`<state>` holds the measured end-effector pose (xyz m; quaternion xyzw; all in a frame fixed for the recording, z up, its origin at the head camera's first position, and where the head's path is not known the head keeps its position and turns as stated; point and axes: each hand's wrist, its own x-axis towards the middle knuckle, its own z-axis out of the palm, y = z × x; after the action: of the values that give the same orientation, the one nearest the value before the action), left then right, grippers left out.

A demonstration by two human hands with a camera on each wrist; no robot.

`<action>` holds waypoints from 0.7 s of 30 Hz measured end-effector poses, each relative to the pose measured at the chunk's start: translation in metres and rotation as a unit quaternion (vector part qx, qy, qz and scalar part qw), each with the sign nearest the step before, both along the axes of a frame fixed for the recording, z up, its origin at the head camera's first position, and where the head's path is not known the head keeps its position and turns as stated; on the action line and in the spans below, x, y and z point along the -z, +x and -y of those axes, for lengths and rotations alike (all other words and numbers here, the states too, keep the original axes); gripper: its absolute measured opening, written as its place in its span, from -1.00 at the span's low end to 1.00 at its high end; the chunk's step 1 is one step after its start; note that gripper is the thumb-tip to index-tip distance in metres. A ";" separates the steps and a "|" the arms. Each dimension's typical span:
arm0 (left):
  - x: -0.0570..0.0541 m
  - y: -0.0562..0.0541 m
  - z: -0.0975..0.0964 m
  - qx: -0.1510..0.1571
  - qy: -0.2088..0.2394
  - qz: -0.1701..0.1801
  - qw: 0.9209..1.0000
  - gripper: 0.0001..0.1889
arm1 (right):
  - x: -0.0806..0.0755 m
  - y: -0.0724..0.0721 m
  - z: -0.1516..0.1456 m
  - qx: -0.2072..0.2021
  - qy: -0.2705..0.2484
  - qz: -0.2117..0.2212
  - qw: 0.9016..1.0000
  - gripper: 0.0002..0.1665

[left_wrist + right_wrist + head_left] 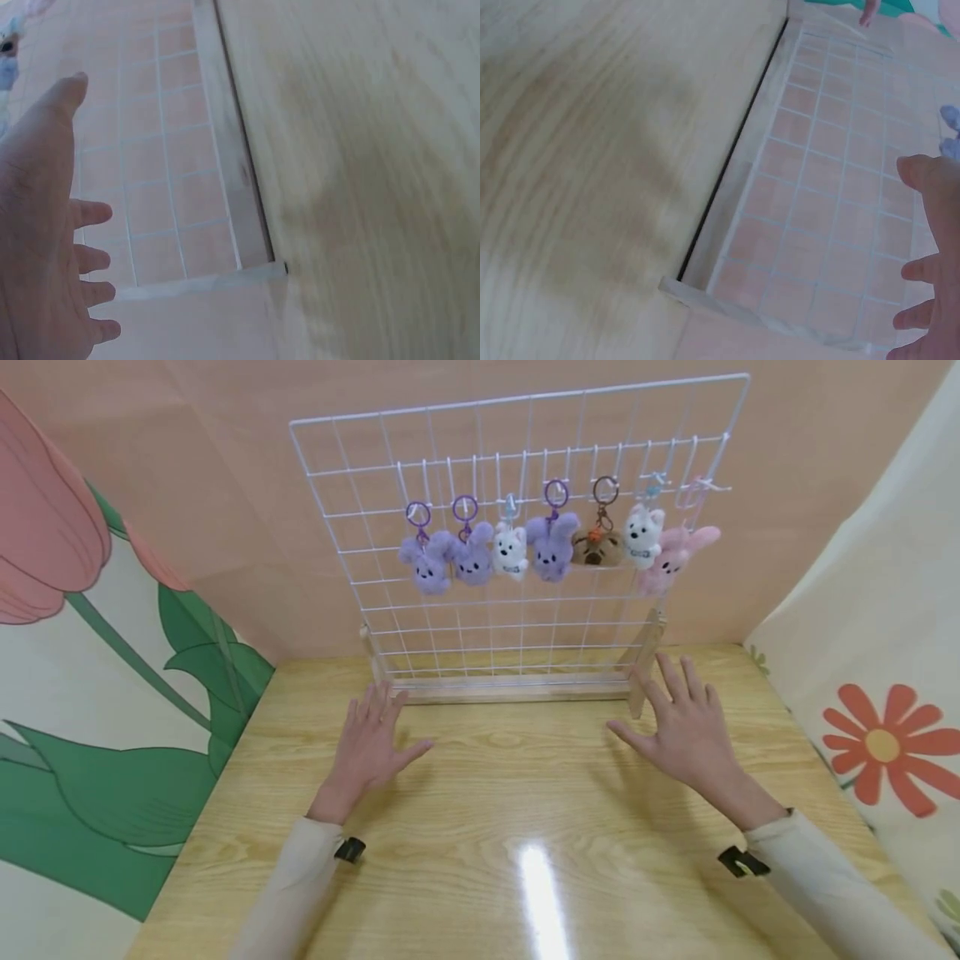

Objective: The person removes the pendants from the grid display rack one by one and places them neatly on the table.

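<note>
A white wire grid rack (491, 617) in a wooden base (510, 691) stands upright at the back of the table. Plush keychains hang from its hooks: three purple ones, among them a long-eared one (553, 547), two white dogs (510, 552), a brown one (596, 547) and a pink bunny (667, 560) at the right end. My left hand (369, 739) is held with fingers spread by the base's left end, holding nothing. Over by the right wooden foot (645, 668), my right hand (688, 731) is likewise spread and holds nothing.
Beneath both hands lies the wood-grain table (480, 802), with a bright light reflection near its front. A peach cloth (225, 485) hangs behind the rack. Printed panels flank the table, with a tulip (52, 518) left and a red flower (885, 747) right.
</note>
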<state>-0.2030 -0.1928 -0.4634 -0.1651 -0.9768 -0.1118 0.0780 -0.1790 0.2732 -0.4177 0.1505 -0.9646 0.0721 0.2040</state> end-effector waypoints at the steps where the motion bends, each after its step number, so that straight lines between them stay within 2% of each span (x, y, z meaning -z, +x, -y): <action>1: -0.002 -0.002 0.002 0.001 0.002 0.000 1.000 0.06 | -0.002 -0.001 -0.002 -0.004 -0.001 -0.010 1.000 0.09; 6: -0.012 -0.010 0.010 -0.004 0.018 -0.004 1.000 0.05 | -0.012 -0.004 -0.011 -0.016 0.002 -0.045 0.999 0.10; 11: -0.025 -0.017 0.017 -0.009 0.057 0.005 0.998 0.04 | -0.026 -0.006 -0.019 -0.030 0.000 -0.069 0.997 0.13; 15: -0.033 -0.025 0.025 -0.024 0.081 -0.002 0.996 0.02 | -0.037 -0.011 -0.025 -0.059 -0.003 -0.118 0.991 0.23; 18: -0.039 -0.031 0.030 -0.036 0.108 -0.008 0.993 -0.03 | -0.045 -0.013 -0.031 -0.058 -0.020 -0.118 0.991 0.18; 21: -0.045 -0.039 0.034 -0.041 0.134 -0.017 0.990 -0.07 | -0.056 -0.014 -0.036 -0.041 -0.044 -0.086 0.994 0.06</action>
<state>-0.2423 -0.2272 -0.4185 -0.1147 -0.9576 -0.2353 0.1206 -0.1932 0.3088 -0.3616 0.1861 -0.9324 0.1098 0.2896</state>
